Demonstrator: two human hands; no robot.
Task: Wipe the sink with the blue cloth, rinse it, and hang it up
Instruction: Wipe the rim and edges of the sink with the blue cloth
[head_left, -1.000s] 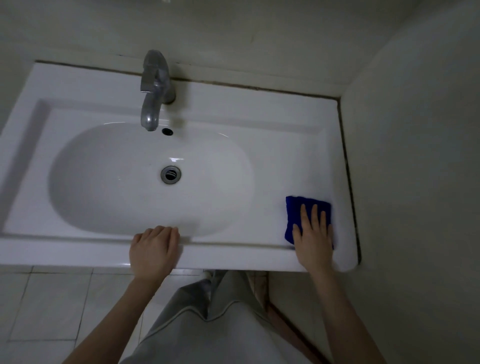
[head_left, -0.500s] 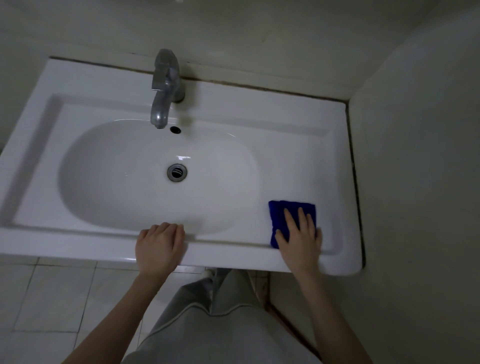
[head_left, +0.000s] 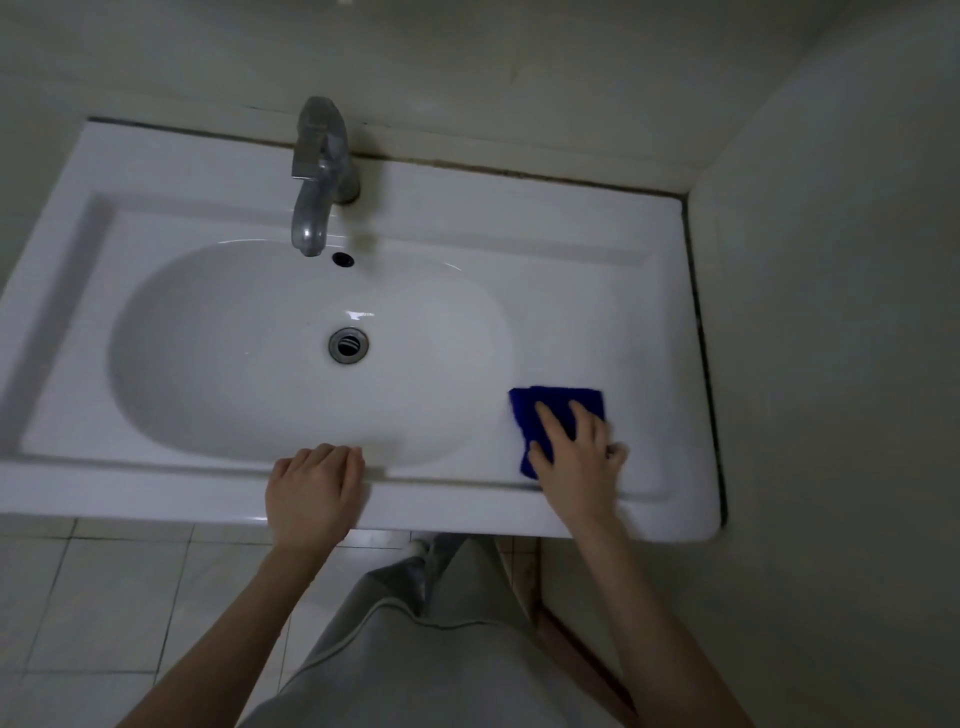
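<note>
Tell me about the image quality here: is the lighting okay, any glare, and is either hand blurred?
Head view: light is dim and flat; small glare streaks sit in the sink above the drain; the right hand on the blue cloth is motion-blurred at its outer fingers, the left hand on the front rim looks sharp; the wide lens bows the sink's edges.

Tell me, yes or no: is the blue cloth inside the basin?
No, the blue cloth lies on the flat ledge right of the basin, under the right hand.
</note>
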